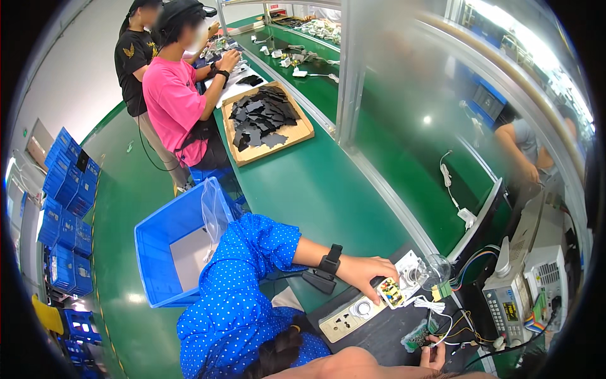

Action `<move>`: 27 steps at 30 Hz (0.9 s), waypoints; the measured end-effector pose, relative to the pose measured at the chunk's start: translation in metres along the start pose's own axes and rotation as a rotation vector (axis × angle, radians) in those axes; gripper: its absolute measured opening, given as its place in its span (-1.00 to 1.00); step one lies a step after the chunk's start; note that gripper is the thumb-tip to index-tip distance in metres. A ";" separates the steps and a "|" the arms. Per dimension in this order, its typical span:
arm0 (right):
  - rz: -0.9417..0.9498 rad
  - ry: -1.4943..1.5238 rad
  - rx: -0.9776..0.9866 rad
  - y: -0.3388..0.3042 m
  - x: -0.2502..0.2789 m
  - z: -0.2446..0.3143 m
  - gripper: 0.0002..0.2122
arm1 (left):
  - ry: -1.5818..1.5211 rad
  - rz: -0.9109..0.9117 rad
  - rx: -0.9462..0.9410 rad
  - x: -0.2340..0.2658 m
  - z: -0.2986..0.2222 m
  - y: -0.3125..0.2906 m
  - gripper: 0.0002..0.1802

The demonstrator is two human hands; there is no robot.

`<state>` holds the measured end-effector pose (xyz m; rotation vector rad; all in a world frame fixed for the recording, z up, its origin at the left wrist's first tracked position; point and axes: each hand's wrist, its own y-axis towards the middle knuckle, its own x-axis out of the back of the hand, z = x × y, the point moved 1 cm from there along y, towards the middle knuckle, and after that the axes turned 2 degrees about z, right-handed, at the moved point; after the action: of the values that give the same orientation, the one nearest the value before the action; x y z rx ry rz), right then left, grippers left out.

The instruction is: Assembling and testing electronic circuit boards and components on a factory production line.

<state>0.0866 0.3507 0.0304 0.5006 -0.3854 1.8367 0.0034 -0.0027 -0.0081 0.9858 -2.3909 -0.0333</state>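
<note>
My left hand (369, 274), with a black band on the wrist, is closed on a small adapter circuit board (391, 292) in a white housing, with yellow and other coloured parts showing. It is held over the white power strip (351, 317) at its far end. Close to the lower edge, the fingers of my right hand (433, 355) are bent around the end of a white cable (450, 323); the fingertips are partly hidden. Beside them lies a green circuit board (419, 335) on the dark mat (386, 335).
A clear round bulb (434, 271) stands past my left hand. Bench instruments (509, 307) with loose wires are at right. A blue bin (150, 265) sits left of the bench. Farther up is a cardboard tray (297, 140) of black sheets, with two people (173, 88) nearby.
</note>
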 end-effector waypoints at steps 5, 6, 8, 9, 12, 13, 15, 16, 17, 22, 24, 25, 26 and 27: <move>-0.016 0.029 0.014 0.000 -0.003 -0.007 -0.68 | 0.003 -0.006 -0.002 0.000 0.001 -0.001 -0.37; -0.026 0.052 0.013 0.000 -0.004 -0.008 -0.68 | 0.005 -0.005 -0.004 0.000 0.001 -0.001 -0.37; -0.023 0.051 0.012 0.001 -0.004 -0.009 -0.68 | 0.003 -0.008 -0.007 0.001 0.001 0.001 -0.37; -0.022 0.049 0.008 0.002 -0.003 -0.008 -0.68 | -0.001 -0.010 -0.011 0.001 0.001 0.002 -0.37; -0.009 0.035 -0.013 0.003 -0.002 -0.004 -0.68 | -0.006 -0.015 -0.009 0.001 0.001 0.001 -0.37; -0.007 0.030 -0.019 0.003 -0.002 -0.003 -0.68 | 0.001 -0.014 -0.005 0.002 0.001 0.000 -0.37; -0.006 0.025 -0.027 0.002 -0.001 -0.002 -0.68 | 0.007 -0.011 -0.002 0.002 0.000 0.000 -0.36; -0.005 0.022 -0.050 0.001 -0.001 -0.002 -0.68 | 0.007 -0.012 -0.006 0.001 0.000 0.000 -0.37; -0.005 0.018 -0.073 0.000 -0.001 -0.002 -0.68 | 0.008 -0.014 -0.010 0.001 0.000 0.000 -0.37; -0.004 -0.056 -0.077 -0.003 0.001 0.002 -0.70 | -0.003 -0.003 -0.014 0.000 0.000 0.001 -0.37; -0.004 -0.030 -0.065 -0.002 0.000 -0.006 -0.71 | -0.007 -0.001 -0.009 0.000 -0.001 0.000 -0.37; -0.001 -0.003 -0.048 0.000 -0.001 -0.007 -0.71 | -0.008 -0.002 -0.002 0.001 -0.001 -0.001 -0.37; 0.003 0.024 -0.032 0.001 -0.002 -0.006 -0.72 | -0.009 -0.003 0.006 0.001 -0.002 -0.001 -0.37; -0.006 0.023 -0.034 0.000 -0.002 -0.004 -0.72 | -0.009 0.004 0.001 0.001 -0.002 -0.002 -0.37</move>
<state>0.0862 0.3512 0.0258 0.4563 -0.3980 1.8262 0.0046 -0.0045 -0.0063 0.9833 -2.4009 -0.0357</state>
